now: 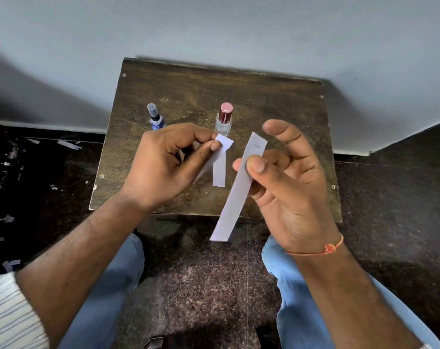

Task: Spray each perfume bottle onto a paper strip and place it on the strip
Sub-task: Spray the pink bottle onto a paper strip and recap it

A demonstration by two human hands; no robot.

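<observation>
The left hand pinches the top ends of two short white paper strips between thumb and forefinger; they hang down in front of the clear glass perfume bottle with the pink metallic cap. The right hand holds a longer white paper strip, its thumb pressing the strip against the fingers behind it, while the forefinger stands raised and free. So each grip is closed lightly on paper only, and neither has a bottle.

The pink-capped bottle stands upright on the dark scuffed wooden surface, toward its far side. To the left of that bottle stands a small blue perfume bottle with a clear plastic cap, partly hidden behind the left hand's knuckles. Both bottles are capped, and no strip lies on the surface yet, so spraying has likely not begun.

The risks, as I judge them:
- Both hands are full of paper, so reaching for the pink-capped bottle without first laying strips down could knock it over.
- The strips are light and may slide or curl once released, leaving a poor base for a bottle.
- The two short strips pinched together may stick and go down as one.
</observation>
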